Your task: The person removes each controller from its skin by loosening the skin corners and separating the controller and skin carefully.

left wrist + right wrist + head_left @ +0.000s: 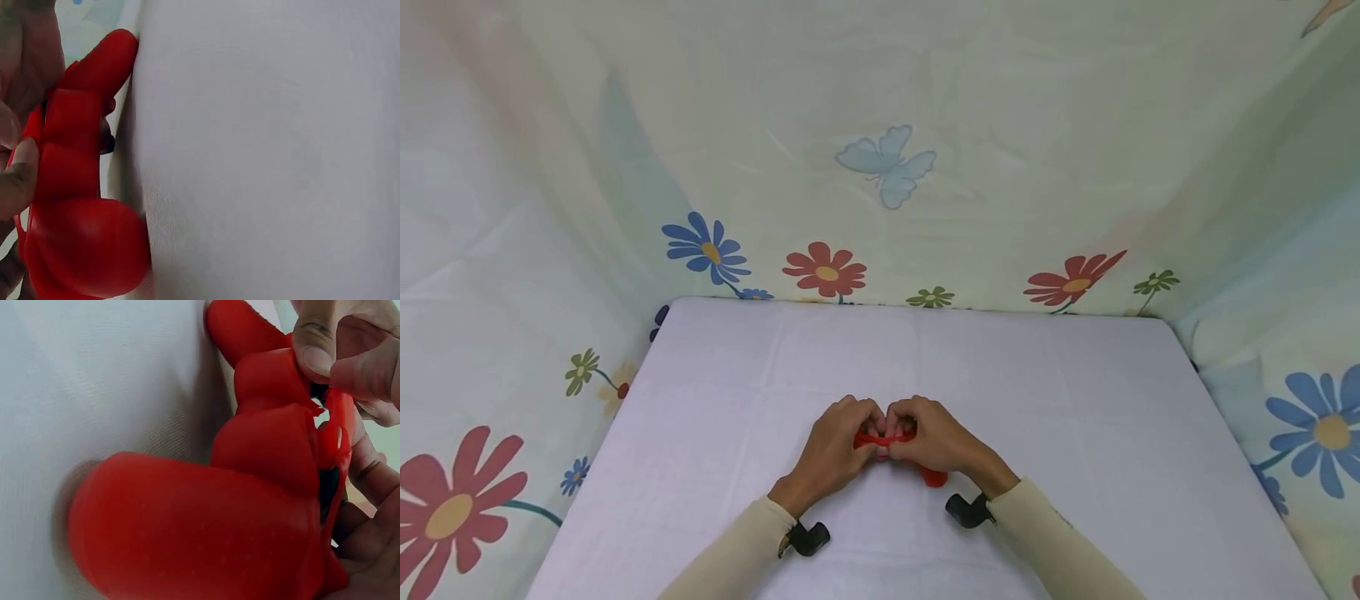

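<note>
Both hands meet over a red, rubbery-looking thing near the middle of the table. It has several rounded lobes and a thin raised edge with slots, and something black shows through the gaps. The left hand pinches the edge on the left, thumb towards the body and fingers curled over the far side. Gripping the same edge from the right, the right hand sits close beside it. In the right wrist view the thumbs come together at the upper part of the edge. The red lobes hang down against the white cloth.
A white cloth covers the table. Flower-printed curtains enclose its back and both sides. Black cameras sit at the left wrist and the right wrist, low over the table, beside beige sleeves.
</note>
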`<action>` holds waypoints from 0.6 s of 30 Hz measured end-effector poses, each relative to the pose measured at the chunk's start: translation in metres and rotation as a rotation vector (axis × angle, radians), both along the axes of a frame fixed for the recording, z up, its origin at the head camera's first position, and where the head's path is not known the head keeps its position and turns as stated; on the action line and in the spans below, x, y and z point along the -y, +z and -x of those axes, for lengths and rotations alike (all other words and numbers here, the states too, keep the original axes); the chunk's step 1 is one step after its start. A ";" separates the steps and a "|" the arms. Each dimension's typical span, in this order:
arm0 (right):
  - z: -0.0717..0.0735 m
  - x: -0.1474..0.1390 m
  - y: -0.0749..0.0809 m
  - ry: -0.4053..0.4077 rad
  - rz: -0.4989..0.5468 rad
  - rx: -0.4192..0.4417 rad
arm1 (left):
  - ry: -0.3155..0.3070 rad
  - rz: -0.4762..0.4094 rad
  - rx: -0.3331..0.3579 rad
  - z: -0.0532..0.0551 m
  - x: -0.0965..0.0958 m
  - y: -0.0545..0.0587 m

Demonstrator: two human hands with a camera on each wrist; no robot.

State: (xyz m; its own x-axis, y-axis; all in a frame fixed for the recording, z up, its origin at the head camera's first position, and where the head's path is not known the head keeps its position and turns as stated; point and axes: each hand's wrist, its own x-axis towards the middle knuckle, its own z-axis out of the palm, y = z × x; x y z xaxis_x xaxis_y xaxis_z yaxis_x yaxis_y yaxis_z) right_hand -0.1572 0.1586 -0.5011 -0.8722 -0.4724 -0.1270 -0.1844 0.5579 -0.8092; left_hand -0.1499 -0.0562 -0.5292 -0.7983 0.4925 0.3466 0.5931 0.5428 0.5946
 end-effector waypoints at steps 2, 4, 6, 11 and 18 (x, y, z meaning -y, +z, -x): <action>-0.001 0.000 -0.001 0.003 -0.007 -0.006 | -0.023 -0.002 -0.002 0.000 0.003 -0.001; -0.001 0.000 -0.002 0.002 -0.011 -0.009 | -0.046 -0.010 0.005 0.000 0.006 -0.001; -0.002 0.000 -0.004 0.001 -0.002 -0.014 | -0.066 -0.014 0.016 0.000 0.008 -0.002; -0.005 0.001 -0.008 -0.002 0.073 -0.036 | -0.072 -0.036 0.016 -0.001 0.009 -0.004; -0.009 -0.001 -0.011 0.013 0.112 -0.065 | -0.043 -0.059 -0.047 -0.005 0.009 -0.010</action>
State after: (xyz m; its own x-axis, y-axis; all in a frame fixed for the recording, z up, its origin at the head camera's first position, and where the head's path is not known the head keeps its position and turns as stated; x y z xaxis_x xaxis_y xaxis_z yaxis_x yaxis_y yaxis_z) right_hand -0.1487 0.1598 -0.5120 -0.8707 -0.4915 -0.0160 -0.2453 0.4622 -0.8522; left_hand -0.1449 -0.0655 -0.5397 -0.7589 0.5039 0.4126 0.6433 0.4809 0.5958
